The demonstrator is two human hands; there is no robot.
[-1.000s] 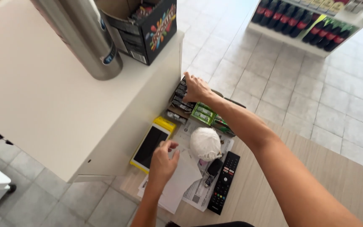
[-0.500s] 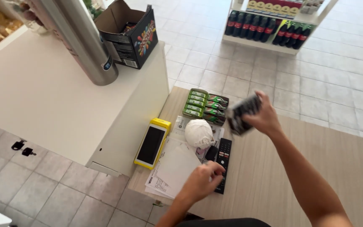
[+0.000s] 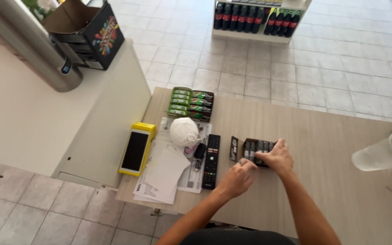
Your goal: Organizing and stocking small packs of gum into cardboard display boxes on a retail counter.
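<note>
A small dark box of several wrapped bars (image 3: 253,148) sits on the light wooden counter (image 3: 332,149), its lid flap open to the left. My right hand (image 3: 276,156) grips the box's near right side. My left hand (image 3: 237,178) is curled just in front of the box, fingers touching its near edge. A second tray with green packets (image 3: 190,103) lies at the counter's far left.
A black remote (image 3: 212,161), keys, a white cap (image 3: 184,132), papers (image 3: 164,174) and a yellow payment terminal (image 3: 136,149) lie left of my hands. A clear plastic cup (image 3: 384,152) is at right. A white cabinet with a cardboard box stands left; a bottle shelf beyond.
My right hand carried the dark box from beside the green tray and set it down on the counter near me. My left hand moved from the papers to the box.
</note>
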